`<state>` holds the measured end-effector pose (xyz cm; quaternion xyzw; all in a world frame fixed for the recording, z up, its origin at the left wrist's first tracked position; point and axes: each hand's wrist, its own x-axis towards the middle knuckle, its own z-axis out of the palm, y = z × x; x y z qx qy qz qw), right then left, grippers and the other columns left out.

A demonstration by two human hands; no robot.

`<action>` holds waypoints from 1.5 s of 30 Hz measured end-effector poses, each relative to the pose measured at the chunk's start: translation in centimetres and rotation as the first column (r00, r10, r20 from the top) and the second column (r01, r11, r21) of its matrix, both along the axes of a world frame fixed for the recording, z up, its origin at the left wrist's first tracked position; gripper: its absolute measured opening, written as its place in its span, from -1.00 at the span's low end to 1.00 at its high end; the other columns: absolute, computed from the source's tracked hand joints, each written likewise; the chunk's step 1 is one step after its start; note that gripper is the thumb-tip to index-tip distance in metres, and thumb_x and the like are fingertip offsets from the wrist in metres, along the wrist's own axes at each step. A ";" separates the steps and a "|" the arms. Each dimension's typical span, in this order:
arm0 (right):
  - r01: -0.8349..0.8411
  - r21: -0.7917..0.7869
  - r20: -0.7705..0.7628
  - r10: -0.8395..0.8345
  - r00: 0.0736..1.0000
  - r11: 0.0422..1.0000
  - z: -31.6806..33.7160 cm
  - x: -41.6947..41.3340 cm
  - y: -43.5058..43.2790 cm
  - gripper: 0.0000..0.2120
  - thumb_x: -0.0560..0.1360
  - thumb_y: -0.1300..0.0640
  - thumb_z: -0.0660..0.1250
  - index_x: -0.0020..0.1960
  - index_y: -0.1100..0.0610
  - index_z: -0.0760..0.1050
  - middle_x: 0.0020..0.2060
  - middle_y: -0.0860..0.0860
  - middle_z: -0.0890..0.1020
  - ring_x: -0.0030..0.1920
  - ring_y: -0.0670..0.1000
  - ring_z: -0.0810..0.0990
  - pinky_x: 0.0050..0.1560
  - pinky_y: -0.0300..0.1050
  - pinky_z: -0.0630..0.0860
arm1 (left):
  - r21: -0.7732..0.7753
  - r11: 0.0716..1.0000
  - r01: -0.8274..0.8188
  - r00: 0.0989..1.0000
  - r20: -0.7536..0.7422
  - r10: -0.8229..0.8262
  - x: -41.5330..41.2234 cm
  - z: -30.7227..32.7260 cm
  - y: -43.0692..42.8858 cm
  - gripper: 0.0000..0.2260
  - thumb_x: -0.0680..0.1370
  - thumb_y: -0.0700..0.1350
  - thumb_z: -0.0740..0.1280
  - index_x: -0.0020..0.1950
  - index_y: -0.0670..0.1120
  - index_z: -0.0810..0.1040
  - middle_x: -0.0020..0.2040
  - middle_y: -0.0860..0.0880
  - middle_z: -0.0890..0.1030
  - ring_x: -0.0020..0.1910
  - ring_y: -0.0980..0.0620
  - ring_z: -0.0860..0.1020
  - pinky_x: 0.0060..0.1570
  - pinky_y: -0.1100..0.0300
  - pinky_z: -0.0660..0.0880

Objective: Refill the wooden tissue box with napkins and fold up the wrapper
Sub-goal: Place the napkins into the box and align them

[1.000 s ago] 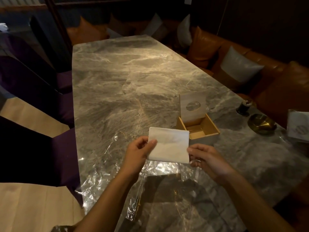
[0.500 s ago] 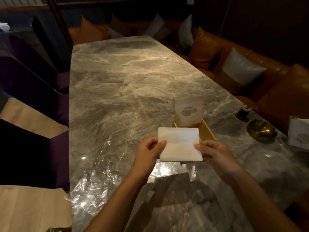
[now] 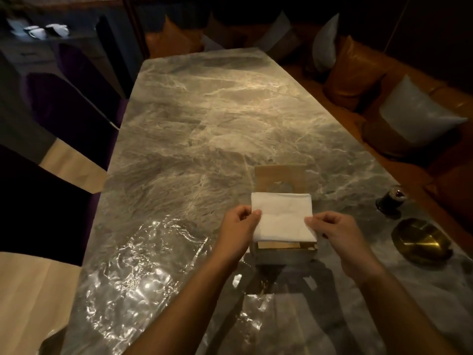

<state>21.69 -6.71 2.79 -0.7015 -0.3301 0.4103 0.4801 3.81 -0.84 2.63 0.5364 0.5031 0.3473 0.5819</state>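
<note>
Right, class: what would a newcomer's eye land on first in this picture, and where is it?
First the white napkin stack, pinched between the left hand and right hand just above the open wooden tissue box. Next the crinkled clear wrapper, gleaming on the marble table at lower left.

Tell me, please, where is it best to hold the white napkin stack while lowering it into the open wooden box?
Probably by its two short side edges, as now: left hand pinching the left edge, right hand the right. The napkin stack lies flat above the wooden box, so side grips keep it level and leave the near and far walls unobstructed.
</note>
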 end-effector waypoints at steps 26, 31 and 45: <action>-0.099 -0.489 0.824 0.497 0.272 0.866 -6.6 -0.1 4.2 -0.83 0.42 0.03 0.28 -0.02 0.01 0.53 0.14 0.02 0.53 0.17 0.07 0.41 0.15 0.04 0.23 | 0.156 0.908 0.388 0.194 -0.977 0.085 4.5 -4.9 1.7 -0.78 0.49 -0.09 0.21 0.02 -0.16 0.55 0.15 -0.14 0.47 0.17 -0.14 0.38 0.13 0.01 0.29; -0.074 -0.520 0.804 0.517 0.295 0.851 -6.6 -0.4 4.6 -0.82 0.44 0.03 0.23 0.00 0.00 0.51 0.12 0.03 0.54 0.14 0.06 0.46 0.12 0.04 0.25 | 0.099 0.917 0.386 0.160 -0.986 0.040 5.0 -5.2 2.0 -0.77 0.49 -0.12 0.20 0.09 -0.16 0.51 0.16 -0.16 0.50 0.16 -0.15 0.45 0.18 -0.02 0.33; -0.398 -0.148 0.962 0.225 0.153 0.905 -4.0 -0.2 2.1 -0.80 0.14 0.26 0.52 -0.34 0.13 0.52 -0.35 0.08 0.58 -0.33 0.08 0.54 -0.32 -0.05 0.49 | 0.427 0.561 0.709 0.389 -0.901 0.193 2.8 -3.1 0.2 -0.73 0.09 -0.07 0.58 -0.36 -0.01 0.52 -0.43 0.05 0.57 -0.47 0.10 0.50 -0.47 0.28 0.41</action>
